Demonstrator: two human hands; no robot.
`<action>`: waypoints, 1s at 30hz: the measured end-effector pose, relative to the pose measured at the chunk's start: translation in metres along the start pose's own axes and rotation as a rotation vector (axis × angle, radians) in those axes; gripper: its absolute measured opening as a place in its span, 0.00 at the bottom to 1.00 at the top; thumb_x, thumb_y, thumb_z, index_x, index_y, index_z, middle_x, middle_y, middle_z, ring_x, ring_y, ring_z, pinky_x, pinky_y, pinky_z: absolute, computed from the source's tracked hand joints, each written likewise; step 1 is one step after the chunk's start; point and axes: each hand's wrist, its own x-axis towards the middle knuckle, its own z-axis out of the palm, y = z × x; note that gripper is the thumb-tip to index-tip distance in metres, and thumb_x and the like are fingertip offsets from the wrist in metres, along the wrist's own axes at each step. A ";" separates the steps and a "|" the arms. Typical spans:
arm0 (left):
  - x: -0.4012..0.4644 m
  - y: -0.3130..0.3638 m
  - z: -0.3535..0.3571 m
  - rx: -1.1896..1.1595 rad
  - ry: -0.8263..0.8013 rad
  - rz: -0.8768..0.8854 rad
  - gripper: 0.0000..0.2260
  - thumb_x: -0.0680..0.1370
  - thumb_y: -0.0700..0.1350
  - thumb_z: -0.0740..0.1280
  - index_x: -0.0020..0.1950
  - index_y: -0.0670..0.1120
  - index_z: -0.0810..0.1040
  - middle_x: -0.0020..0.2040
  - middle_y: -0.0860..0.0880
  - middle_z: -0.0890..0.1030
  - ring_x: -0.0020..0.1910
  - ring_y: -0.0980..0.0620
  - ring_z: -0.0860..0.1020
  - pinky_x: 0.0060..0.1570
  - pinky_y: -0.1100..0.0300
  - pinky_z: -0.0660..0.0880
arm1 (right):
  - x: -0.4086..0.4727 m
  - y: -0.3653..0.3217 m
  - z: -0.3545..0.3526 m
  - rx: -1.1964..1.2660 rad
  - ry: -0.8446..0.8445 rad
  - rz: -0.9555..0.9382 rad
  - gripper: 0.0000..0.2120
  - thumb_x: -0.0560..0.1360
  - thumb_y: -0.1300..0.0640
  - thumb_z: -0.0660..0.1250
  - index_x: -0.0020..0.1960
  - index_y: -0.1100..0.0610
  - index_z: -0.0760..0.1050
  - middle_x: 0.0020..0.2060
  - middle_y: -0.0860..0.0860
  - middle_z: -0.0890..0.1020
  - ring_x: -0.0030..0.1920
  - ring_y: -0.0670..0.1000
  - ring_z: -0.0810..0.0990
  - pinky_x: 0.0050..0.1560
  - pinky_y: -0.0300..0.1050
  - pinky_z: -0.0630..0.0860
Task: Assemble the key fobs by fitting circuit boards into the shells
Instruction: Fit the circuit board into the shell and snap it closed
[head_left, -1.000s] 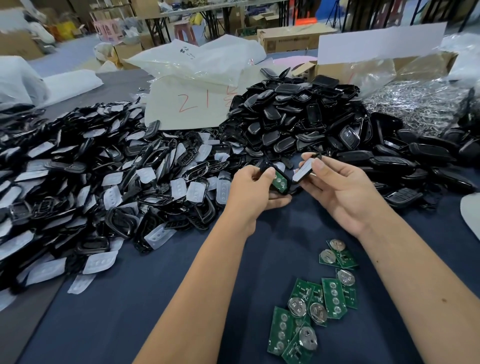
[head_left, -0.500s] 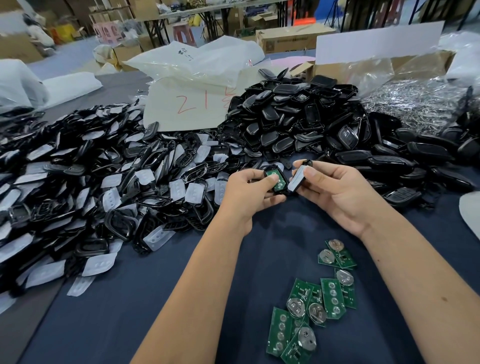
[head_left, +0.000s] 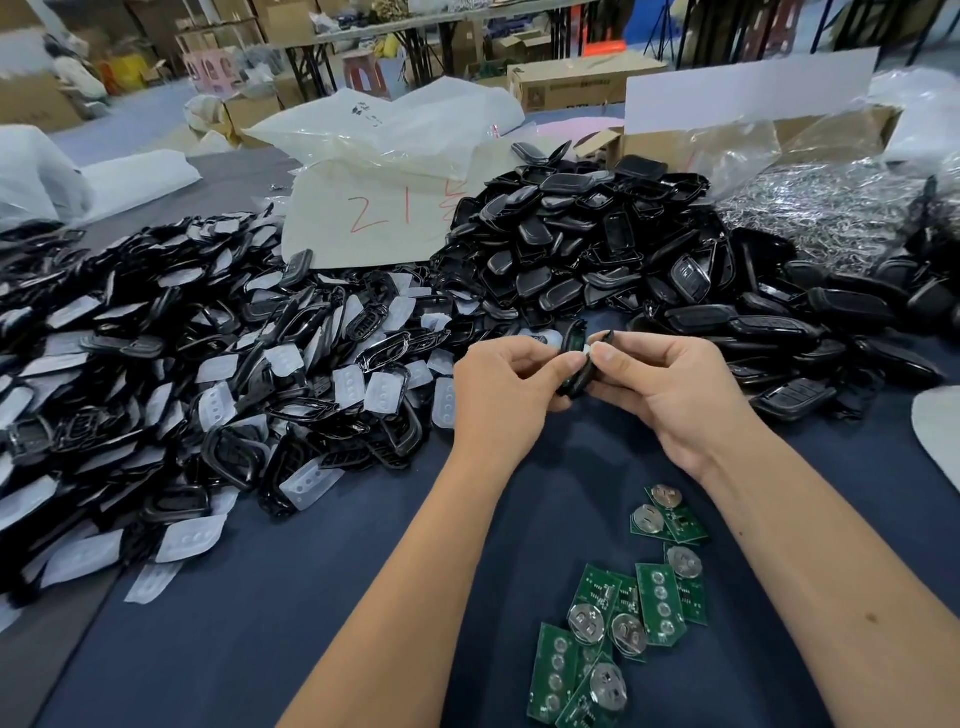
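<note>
While a dark blue cloth-covered table (head_left: 270, 613) fills most of the view, its far half is buried under parts. On the left spreads a broad heap of black plastic frames and translucent white rubber button pads (head_left: 171, 384). Behind the hands rises a mound of glossy black key fob shells (head_left: 587, 249), trailing off to the right in a row of closed black fobs (head_left: 831, 332). Beyond the mound lies a crumpled clear plastic bag over a pale sheet marked in red (head_left: 374, 208), and at far right a clear bag of silvery metal pieces (head_left: 831, 208).

Near the front edge, between the forearms and under the right one, sits a loose cluster of green circuit boards with round silver battery holders (head_left: 628, 608), some overlapping.

Both hands meet above the cloth, just in front of the shell mound. The left hand (head_left: 504, 389) has its fingers curled round a black shell half with a green board inside (head_left: 574, 382), thumb on top. The right hand (head_left: 670, 384) pinches a second black shell piece with a white pad (head_left: 597, 345) between thumb and forefinger, held against the first; whether the two are seated together cannot be told.
</note>
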 end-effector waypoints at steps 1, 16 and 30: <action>-0.001 0.001 0.001 0.027 0.004 0.028 0.05 0.76 0.43 0.77 0.41 0.47 0.86 0.36 0.49 0.86 0.30 0.53 0.84 0.33 0.65 0.79 | 0.000 0.000 0.000 -0.007 0.010 -0.006 0.18 0.66 0.56 0.77 0.52 0.64 0.85 0.50 0.64 0.86 0.49 0.55 0.86 0.49 0.46 0.85; -0.002 -0.001 0.003 0.333 -0.042 0.289 0.07 0.70 0.44 0.82 0.46 0.50 0.88 0.35 0.61 0.81 0.39 0.61 0.80 0.41 0.63 0.78 | -0.004 0.001 0.002 -0.103 0.050 -0.055 0.11 0.65 0.50 0.81 0.44 0.55 0.88 0.42 0.57 0.88 0.43 0.52 0.88 0.42 0.43 0.84; 0.007 0.001 -0.013 0.271 -0.120 0.099 0.11 0.69 0.37 0.82 0.42 0.52 0.87 0.38 0.53 0.86 0.39 0.51 0.84 0.45 0.56 0.83 | 0.002 -0.003 -0.014 -0.371 -0.128 -0.181 0.16 0.72 0.59 0.80 0.59 0.49 0.86 0.51 0.55 0.86 0.43 0.51 0.82 0.37 0.42 0.80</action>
